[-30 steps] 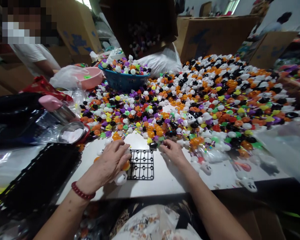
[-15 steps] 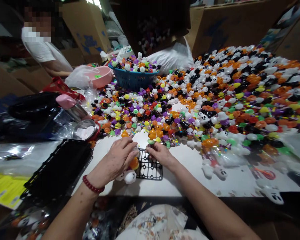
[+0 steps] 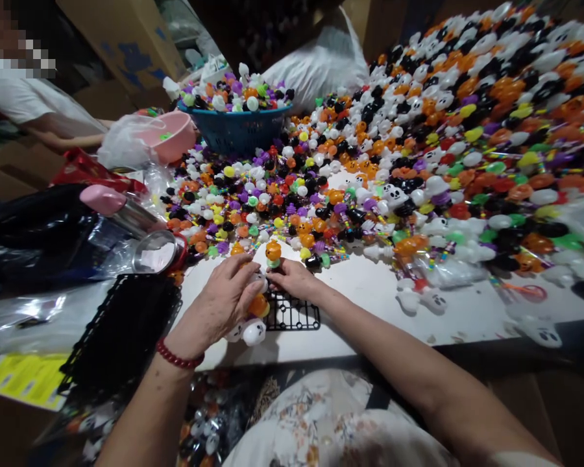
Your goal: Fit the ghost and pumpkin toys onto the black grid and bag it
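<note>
My right hand [image 3: 294, 279] pinches a small orange pumpkin-headed piece [image 3: 273, 251] with a pale green lower part, held upright above the far edge of a black plastic grid [image 3: 296, 316]. Curled over the grid's left part is my left hand [image 3: 224, 295], its fingertips close to the right hand's. White bits show at its fingers; what it grips is mostly hidden. Below its thumb an orange piece [image 3: 257, 305] and a white ghost head [image 3: 254, 332] lie on the grid's left side. The grid's right part shows bare bars.
A heap of mixed Halloween pieces [image 3: 418, 130] covers the table's back and right. Behind stands a blue basket [image 3: 238, 126] full of pieces, beside a pink basin [image 3: 172, 136]. Stacked black grids [image 3: 126, 331] and a metal cup [image 3: 156, 253] lie left. A person [image 3: 43, 110] works at far left.
My right hand has moved left with the pumpkin-headed piece, bringing it close to my left hand. The left hand stays over the grid. The view has shifted downward and a little right.
</note>
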A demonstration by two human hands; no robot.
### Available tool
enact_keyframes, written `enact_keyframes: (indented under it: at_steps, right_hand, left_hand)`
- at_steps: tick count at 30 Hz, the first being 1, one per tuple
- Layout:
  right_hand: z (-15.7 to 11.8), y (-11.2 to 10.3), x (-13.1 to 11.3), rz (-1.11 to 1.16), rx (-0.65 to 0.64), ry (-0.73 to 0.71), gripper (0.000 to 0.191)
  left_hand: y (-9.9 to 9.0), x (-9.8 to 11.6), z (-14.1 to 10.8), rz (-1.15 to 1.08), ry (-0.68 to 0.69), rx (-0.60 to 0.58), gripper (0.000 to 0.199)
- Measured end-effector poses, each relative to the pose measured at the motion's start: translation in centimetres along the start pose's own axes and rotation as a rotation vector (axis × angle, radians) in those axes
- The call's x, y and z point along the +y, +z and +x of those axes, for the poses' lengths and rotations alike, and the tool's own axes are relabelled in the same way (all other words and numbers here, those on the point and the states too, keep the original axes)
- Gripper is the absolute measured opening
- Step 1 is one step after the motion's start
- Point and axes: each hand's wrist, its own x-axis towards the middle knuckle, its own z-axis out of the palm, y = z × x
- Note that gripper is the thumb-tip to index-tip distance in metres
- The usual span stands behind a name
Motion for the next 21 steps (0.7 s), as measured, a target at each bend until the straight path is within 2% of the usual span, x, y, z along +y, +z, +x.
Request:
enact_keyframes:
  at_steps: [6, 12, 16, 21]
  right_hand:
    - [-0.9, -0.6, -0.7, -0.321, -0.027, -0.166, 0.017]
    - [-0.2, -0.5, -0.5, -0.335, 0.057, -0.1, 0.017]
    - [0.3, 0.0, -0.4, -0.322, 0.061, -0.111, 0.017]
    - [-0.2, 0.2, -1.4, -0.551, 0.042, -0.156, 0.019]
  left_hand:
    - [-0.1, 0.2, 0.5, 0.027, 0.019, -0.068, 0.036]
    - [-0.5, 0.4, 1.0, 0.018, 0.019, -0.096, 0.038]
    - [-0.4, 0.2, 0.8, 0.005, 0.012, -0.094, 0.037]
    - [-0.3, 0.2, 0.5, -0.007, -0.015, -0.09, 0.038]
